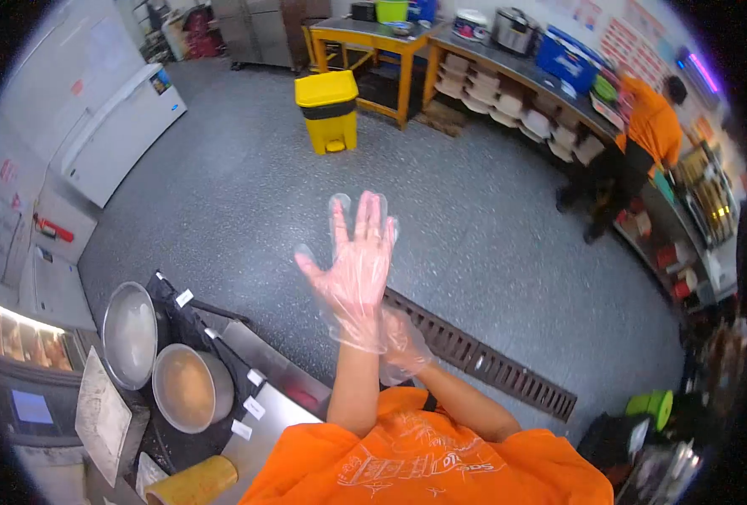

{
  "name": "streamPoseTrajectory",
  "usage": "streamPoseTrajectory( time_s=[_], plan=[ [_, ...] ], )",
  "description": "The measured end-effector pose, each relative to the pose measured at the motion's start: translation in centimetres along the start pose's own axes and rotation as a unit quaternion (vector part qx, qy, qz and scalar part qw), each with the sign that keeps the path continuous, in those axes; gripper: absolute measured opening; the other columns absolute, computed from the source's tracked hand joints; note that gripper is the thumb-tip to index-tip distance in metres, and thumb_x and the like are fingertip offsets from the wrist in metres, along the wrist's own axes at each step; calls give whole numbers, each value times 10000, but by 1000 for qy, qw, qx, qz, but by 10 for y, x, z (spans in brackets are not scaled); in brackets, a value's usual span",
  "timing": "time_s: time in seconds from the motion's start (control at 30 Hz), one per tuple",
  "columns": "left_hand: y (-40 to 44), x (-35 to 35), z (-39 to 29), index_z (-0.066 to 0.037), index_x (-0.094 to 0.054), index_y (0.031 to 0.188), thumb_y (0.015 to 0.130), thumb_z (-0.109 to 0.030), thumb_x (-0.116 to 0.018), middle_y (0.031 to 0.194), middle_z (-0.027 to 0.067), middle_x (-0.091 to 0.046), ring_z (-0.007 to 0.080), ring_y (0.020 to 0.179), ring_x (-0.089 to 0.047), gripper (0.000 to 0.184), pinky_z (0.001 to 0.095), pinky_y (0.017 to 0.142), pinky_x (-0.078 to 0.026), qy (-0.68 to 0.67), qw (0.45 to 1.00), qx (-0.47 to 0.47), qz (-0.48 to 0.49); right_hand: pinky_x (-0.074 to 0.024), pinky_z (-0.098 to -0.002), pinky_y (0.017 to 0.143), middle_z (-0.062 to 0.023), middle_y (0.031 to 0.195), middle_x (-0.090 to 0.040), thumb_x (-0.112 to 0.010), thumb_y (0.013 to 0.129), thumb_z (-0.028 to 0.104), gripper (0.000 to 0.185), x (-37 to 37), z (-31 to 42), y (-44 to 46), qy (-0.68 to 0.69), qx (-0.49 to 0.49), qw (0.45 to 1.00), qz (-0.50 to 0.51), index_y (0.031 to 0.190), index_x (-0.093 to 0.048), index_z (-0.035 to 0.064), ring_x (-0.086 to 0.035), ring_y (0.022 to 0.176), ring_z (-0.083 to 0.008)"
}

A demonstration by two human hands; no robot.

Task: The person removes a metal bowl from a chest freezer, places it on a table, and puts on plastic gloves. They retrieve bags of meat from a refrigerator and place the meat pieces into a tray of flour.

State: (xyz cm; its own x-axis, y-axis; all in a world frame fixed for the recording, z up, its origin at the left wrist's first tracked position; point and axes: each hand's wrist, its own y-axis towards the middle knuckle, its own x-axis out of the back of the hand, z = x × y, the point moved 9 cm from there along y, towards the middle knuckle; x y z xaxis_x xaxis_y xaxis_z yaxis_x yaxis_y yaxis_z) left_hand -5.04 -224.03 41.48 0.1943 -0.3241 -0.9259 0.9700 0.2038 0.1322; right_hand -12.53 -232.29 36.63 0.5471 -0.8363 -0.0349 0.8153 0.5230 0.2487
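Observation:
My left hand [355, 265] is raised over the floor, palm towards me and fingers spread. It wears a clear, loose disposable plastic glove [352, 307], whose baggy cuff sits around the wrist. Slack plastic sticks out past the thumb and fingertips. My right hand [405, 343], also in a clear plastic glove, is bent in at the left wrist, partly behind it. Its fingers appear closed at the cuff of the left glove, though the tips are hidden.
Two metal pots [190, 389] stand on the counter at lower left, beside a yellow cylinder [192, 481]. A drain grate [491, 364] crosses the floor. Ahead stands a yellow pedal bin [330, 114]. A person in orange [650, 126] bends over the right-hand counter.

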Motion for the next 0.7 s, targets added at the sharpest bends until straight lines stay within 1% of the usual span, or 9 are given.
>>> streamPoseTrajectory(
  time_s=[0.13,0.2,0.27,0.33,0.4,0.47,0.53,0.6,0.7],
  plan=[
    [96,-41,-103,-220,-160,1556,777,-840,-411,1611,167,-110,337,1488,-101,1027,536,1175,-117,95,982,-77,143,-492,-334,768,-90,1046,-661,-687,843,167,311,-28,-69,103,-226,-201,944,131,1096,-611,3,-569,925,-134],
    [141,-49,-152,-223,-117,1562,746,-838,-469,1614,157,-96,332,1491,-84,1081,527,1180,-106,249,951,-131,126,-492,-340,705,-80,955,-652,-710,842,192,286,-54,-70,166,-155,-176,966,110,1054,-633,16,-575,847,-144],
    [197,-72,-195,-227,-75,1567,714,-836,-528,1618,148,-82,326,1494,-67,1142,518,1185,-95,387,891,-205,123,-511,-396,712,-161,979,-661,-673,877,263,319,-45,-54,243,-201,-58,970,-126,1080,-639,19,-648,798,-270],
    [233,-81,-236,-258,-98,1564,800,-789,-474,1624,142,-14,324,1496,-56,1004,496,1196,-71,614,738,-278,34,-511,-398,677,-152,911,-637,-647,893,211,232,-60,-43,315,-204,2,971,-128,1016,-652,15,-629,750,-292],
    [265,-61,-292,-267,-71,1564,798,-787,-482,1624,144,-7,325,1495,-53,1013,502,1192,-25,677,661,-324,8,-490,-407,606,-142,839,-596,-617,872,110,142,-87,-37,364,-318,209,925,-23,979,-647,22,-588,689,-296],
    [290,-67,-345,-277,-44,1564,796,-785,-491,1623,145,0,325,1495,-50,1023,508,1187,21,746,558,-364,-21,-469,-412,576,-133,798,-575,-613,854,90,113,-109,-55,397,-327,233,915,35,949,-649,41,-564,658,-300],
    [314,-34,-418,-267,-80,1564,844,-745,-461,1622,151,-25,319,1492,-85,945,536,1172,56,475,787,-344,-191,-426,-411,523,-117,724,-534,-611,831,79,72,-143,-80,423,-330,248,903,119,892,-648,70,-529,606,-296],
    [329,-28,-455,-243,-74,1565,908,-668,-426,1615,142,-121,304,1486,-134,858,565,1156,70,259,876,-305,-271,-403,-389,495,-109,686,-518,-609,839,104,46,-178,-102,447,-298,235,904,197,851,-639,71,-522,584,-281],
    [372,-52,-541,-193,-254,1487,896,-663,-459,1546,150,-256,287,1428,-248,782,513,1146,-71,475,787,-333,-209,-406,-359,488,-87,677,-532,-604,875,132,76,-222,-124,503,-275,198,904,260,848,-635,68,-530,575,-257]
  ],
)
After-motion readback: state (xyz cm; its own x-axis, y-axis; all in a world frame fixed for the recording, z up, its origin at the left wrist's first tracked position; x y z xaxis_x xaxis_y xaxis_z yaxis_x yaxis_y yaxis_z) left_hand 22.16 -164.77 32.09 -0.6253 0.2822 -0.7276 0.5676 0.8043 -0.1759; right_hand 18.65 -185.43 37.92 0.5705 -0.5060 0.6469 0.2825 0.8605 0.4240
